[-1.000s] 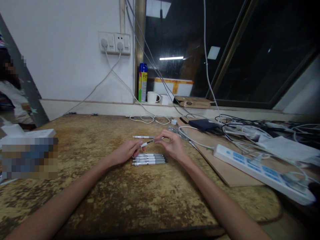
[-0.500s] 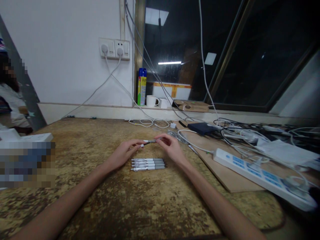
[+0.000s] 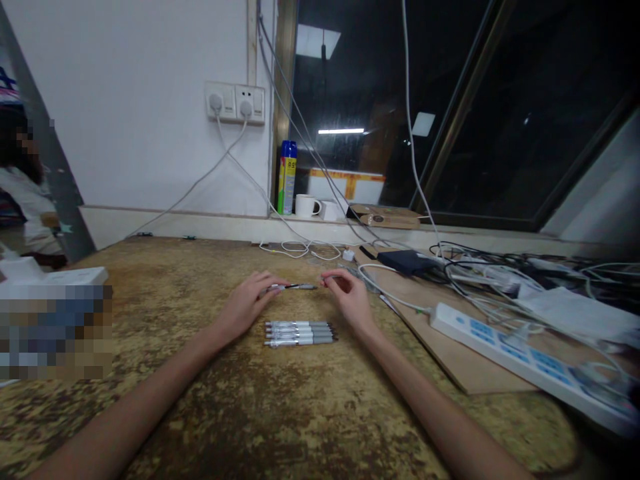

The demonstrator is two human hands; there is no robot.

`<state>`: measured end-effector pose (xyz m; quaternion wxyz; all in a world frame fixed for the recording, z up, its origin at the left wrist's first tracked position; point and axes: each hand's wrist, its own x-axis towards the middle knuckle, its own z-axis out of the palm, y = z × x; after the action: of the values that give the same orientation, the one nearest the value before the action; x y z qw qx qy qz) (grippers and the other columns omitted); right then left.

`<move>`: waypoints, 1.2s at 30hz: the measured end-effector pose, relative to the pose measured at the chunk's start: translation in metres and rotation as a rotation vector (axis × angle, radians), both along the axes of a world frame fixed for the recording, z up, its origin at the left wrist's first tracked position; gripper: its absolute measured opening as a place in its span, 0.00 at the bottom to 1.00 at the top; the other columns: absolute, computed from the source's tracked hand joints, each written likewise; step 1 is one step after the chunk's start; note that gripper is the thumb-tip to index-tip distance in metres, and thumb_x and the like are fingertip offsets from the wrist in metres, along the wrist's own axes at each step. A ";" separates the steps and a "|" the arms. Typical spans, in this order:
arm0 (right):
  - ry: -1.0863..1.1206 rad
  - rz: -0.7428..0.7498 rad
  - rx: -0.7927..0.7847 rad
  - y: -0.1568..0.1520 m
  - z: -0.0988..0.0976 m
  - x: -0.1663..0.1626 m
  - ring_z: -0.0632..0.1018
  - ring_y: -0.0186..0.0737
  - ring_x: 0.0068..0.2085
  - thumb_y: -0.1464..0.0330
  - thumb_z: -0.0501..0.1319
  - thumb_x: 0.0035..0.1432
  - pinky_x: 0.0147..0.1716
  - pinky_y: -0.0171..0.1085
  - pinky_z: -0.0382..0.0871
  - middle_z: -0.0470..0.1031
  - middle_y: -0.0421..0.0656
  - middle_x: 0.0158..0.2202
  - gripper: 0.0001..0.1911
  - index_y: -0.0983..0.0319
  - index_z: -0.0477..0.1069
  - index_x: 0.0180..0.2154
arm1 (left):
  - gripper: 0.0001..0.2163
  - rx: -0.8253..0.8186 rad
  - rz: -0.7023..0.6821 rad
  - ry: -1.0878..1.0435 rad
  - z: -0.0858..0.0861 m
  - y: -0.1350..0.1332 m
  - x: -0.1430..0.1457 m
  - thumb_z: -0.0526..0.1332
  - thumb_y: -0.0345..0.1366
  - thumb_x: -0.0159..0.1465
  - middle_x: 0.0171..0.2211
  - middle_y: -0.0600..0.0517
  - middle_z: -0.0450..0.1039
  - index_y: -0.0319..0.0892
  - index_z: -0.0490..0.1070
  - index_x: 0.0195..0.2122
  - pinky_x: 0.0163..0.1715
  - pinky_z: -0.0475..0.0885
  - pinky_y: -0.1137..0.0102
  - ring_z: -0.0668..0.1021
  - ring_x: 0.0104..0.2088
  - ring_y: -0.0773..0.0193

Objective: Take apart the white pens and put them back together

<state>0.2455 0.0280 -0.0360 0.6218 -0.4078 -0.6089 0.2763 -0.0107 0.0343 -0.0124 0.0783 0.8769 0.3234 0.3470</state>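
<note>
My left hand (image 3: pixel 246 305) pinches a slim pen (image 3: pixel 301 287) with a dark middle and a grey end. The pen lies level just over the table and points to the right. A short gap past its right end, my right hand (image 3: pixel 351 301) is closed with thumb and fingertips together. Whatever those fingertips may hold is too small to make out. Nearer to me, between both forearms, several white and grey pens (image 3: pixel 300 333) lie side by side in a neat row on the worn table (image 3: pixel 280 413).
A white power strip (image 3: pixel 520 360) and a thin brown board (image 3: pixel 465 363) lie at right, with tangled cables and a black box (image 3: pixel 407 261) behind. A spray can (image 3: pixel 287 179) and a white mug (image 3: pixel 306 205) stand on the sill. A person (image 3: pixel 25 193) is at far left.
My right hand has come away from the pen's right end, leaving a small gap. My left hand still holds the pen. The view has shifted slightly.
</note>
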 end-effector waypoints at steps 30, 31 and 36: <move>-0.108 0.166 -0.157 -0.012 -0.001 -0.024 0.79 0.43 0.33 0.52 0.63 0.59 0.37 0.39 0.71 0.81 0.43 0.30 0.19 0.61 0.80 0.34 | 0.14 0.137 -0.020 0.099 0.012 -0.012 -0.007 0.51 0.37 0.74 0.51 0.49 0.75 0.48 0.74 0.54 0.52 0.67 0.61 0.72 0.49 0.56; -0.107 0.166 -0.155 -0.013 0.000 -0.024 0.79 0.43 0.33 0.52 0.63 0.59 0.37 0.38 0.72 0.81 0.43 0.30 0.19 0.61 0.80 0.34 | 0.14 0.140 -0.020 0.099 0.012 -0.012 -0.007 0.51 0.37 0.74 0.51 0.49 0.75 0.48 0.74 0.54 0.52 0.67 0.61 0.72 0.49 0.56; -0.107 0.167 -0.172 -0.015 0.002 -0.026 0.79 0.43 0.33 0.51 0.63 0.60 0.37 0.39 0.71 0.81 0.43 0.30 0.19 0.61 0.80 0.34 | 0.14 0.143 -0.042 0.076 0.010 -0.010 -0.011 0.51 0.36 0.74 0.52 0.50 0.76 0.50 0.74 0.54 0.52 0.68 0.60 0.73 0.50 0.57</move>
<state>0.2197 0.0131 -0.0337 0.5262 -0.4215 -0.6470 0.3561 -0.0214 0.0246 -0.0029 0.0105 0.8994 0.2819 0.3339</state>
